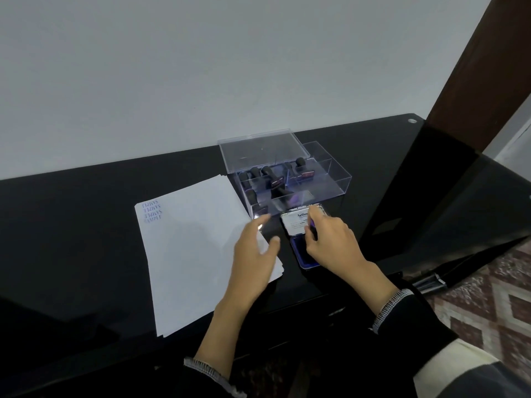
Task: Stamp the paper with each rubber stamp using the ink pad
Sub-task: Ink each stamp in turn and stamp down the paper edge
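1. While the head view looks down on one black glossy table (86, 225), two hands work over it. The left hand (254, 254) lies flat with straight, spread fingers on the right edge of the paper (189, 254), holding nothing.
2. The right hand (330, 242) has its fingers curled over the ink pad (301, 254), apparently pinching a small stamp (313, 225) with a purple part showing; the grip is mostly hidden.
3. One ink pad lies open just right of the paper, its blue pad toward the person and its white labelled lid (296, 221) raised at the far side.
4. The paper is a thin stack, the sheets too close to count. Its far left corner carries four or five blurred blue "SAMPLE" imprints (152, 212).
5. One clear plastic box (316, 179) stands just behind the ink pad, lid (258, 150) raised, holding about five dark-handled rubber stamps (268, 175).
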Demonstrator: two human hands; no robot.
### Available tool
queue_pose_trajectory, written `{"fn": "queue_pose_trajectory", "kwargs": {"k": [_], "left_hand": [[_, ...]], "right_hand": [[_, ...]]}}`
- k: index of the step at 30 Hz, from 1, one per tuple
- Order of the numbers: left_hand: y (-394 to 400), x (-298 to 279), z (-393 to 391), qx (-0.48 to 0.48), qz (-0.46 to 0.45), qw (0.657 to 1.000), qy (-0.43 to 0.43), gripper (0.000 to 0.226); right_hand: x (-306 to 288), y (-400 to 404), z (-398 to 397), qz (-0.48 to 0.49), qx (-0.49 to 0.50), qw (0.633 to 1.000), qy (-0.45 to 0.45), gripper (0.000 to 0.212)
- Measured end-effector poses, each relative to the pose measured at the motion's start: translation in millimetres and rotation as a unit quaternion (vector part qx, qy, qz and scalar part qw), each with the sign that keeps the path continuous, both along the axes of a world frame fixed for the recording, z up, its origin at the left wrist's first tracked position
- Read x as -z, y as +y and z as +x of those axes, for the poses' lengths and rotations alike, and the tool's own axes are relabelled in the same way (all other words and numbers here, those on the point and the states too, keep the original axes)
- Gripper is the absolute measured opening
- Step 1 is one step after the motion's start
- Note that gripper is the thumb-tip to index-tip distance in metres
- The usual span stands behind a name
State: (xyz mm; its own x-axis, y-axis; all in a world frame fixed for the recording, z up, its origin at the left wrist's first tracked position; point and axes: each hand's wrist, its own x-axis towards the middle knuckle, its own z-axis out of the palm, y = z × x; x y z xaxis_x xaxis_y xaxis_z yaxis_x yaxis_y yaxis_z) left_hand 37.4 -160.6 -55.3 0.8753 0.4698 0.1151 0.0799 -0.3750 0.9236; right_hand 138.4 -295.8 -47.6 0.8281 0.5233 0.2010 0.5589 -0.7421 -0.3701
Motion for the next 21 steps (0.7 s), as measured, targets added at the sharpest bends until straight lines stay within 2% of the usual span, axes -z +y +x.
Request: {"fn": "queue_pose_trajectory", "kwargs": {"k": [3, 6, 11, 15, 21], "left_hand": [[25.3, -11.0, -4.4, -0.082, 0.009, 0.996, -0.021, 0.027], [57.2, -14.2, -18.1, -0.158, 0.03, 0.987, -0.013, 0.023], [103.4, -2.3, -47.6, -0.266, 0.084, 0.958, 0.072, 0.03], [124.7, 11.7, -64.8, -0.273, 0.144, 0.943, 0.124, 0.04], [128.4, 26.0, -74.0, -0.273, 0.173, 0.936, 0.142, 0.046]], "right_hand": [[0.9, -0.4, 2.9, 0.037, 0.012, 0.999, 0.029, 0.014], [2.9, -0.5, 1.0, 0.036, 0.008, 0.999, 0.016, 0.016], [6.1, -0.2, -4.8, 0.009, 0.002, 1.0, -0.022, 0.019], [0.5, -3.3, -0.7, 0.029, -0.017, 0.999, 0.012, 0.018], [-19.0, -10.0, 3.3, 0.03, -0.096, 0.985, 0.142, 0.012]]}}
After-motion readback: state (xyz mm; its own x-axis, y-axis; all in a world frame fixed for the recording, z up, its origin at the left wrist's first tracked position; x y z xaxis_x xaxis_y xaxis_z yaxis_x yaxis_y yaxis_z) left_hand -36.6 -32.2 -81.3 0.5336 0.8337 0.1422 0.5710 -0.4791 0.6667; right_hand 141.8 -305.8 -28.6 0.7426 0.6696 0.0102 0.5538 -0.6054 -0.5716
